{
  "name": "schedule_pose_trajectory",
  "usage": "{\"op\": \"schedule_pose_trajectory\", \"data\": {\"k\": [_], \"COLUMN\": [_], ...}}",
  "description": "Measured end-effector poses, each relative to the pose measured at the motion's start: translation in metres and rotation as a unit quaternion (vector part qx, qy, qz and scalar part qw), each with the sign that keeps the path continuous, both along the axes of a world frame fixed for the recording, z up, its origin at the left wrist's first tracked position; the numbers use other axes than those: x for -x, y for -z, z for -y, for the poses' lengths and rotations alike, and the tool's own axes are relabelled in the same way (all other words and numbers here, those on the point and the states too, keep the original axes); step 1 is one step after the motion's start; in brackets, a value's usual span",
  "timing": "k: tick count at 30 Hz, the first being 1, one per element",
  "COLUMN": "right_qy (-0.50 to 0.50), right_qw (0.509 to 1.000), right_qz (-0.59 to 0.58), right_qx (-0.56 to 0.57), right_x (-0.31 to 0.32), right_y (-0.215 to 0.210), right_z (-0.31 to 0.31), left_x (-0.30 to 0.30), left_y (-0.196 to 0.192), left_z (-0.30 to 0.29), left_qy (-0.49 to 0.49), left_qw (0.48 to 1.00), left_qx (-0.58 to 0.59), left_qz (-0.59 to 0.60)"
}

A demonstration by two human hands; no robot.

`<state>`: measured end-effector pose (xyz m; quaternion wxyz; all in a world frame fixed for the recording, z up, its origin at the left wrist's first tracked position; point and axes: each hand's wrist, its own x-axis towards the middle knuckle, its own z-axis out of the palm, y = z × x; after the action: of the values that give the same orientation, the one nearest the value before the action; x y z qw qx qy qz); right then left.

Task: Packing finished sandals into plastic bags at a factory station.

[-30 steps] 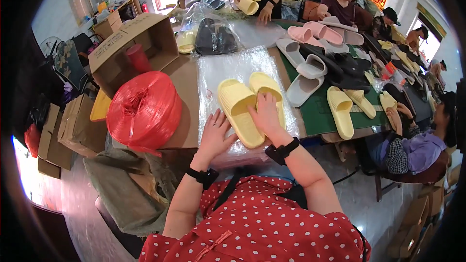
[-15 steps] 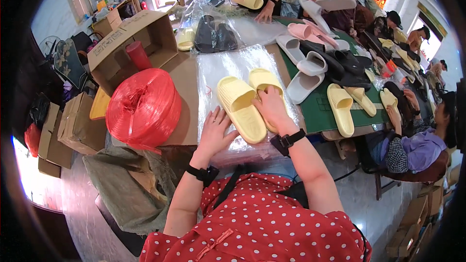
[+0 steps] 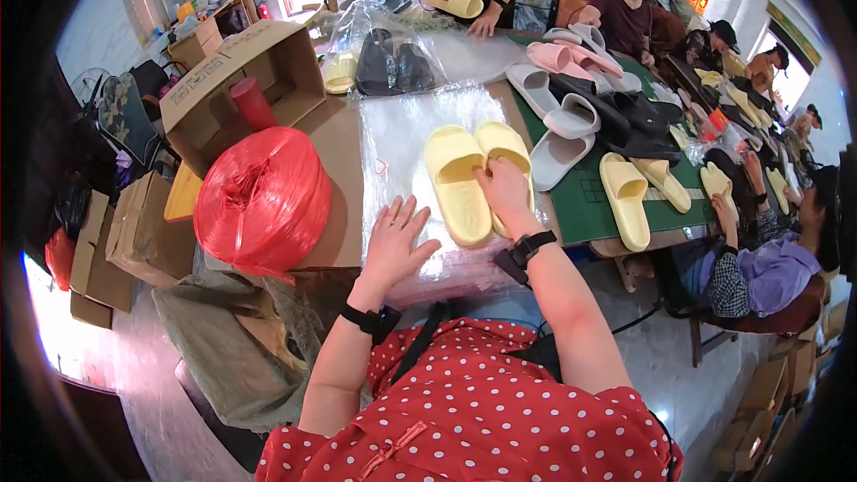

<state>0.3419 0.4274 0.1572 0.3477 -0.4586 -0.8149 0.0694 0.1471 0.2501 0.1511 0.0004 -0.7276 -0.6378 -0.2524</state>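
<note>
A pair of pale yellow slide slippers (image 3: 460, 183) lies side by side over a stack of clear plastic bags (image 3: 393, 138). My right hand (image 3: 509, 195) grips the pair where the two meet, its fingers closed over their inner edges and covering part of the right slipper. To the left of the slippers, my left hand (image 3: 395, 241) lies open on the plastic, fingers spread and holding nothing. A small red mark shows on the plastic above that hand.
A big roll of red plastic twine (image 3: 263, 201) and an open cardboard box (image 3: 245, 94) stand at left. Black slippers in a clear bag (image 3: 393, 62) lie beyond. Grey, pink, black and yellow slippers cover the green mat (image 3: 571, 210) at right. Several co-workers sit or stand around.
My right hand has shifted the yellow slippers rightward and drawn them together. The left hand has stayed almost in place. At the far right, a co-worker's grey slippers have come down onto the pile.
</note>
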Motion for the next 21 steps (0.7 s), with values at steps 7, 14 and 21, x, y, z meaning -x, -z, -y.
{"op": "schedule_pose_trajectory", "data": {"k": [7,14,21], "right_qy": [0.022,0.059,0.019], "right_qw": [0.996,0.971,0.9], "right_qz": [-0.083,-0.232,-0.429], "right_qx": [-0.01,-0.008,0.075], "right_x": [-0.033,-0.122,-0.167], "right_y": [-0.01,-0.035,-0.047], "right_z": [0.006,0.073,0.102], "left_x": [-0.003,-0.008,-0.03], "left_y": [-0.001,-0.016,-0.013], "left_z": [0.002,0.004,0.002], "left_qy": [-0.007,-0.025,0.089], "left_qw": [1.0,0.999,0.995], "left_qx": [0.01,0.034,0.025], "left_qz": [0.013,-0.023,0.023]}}
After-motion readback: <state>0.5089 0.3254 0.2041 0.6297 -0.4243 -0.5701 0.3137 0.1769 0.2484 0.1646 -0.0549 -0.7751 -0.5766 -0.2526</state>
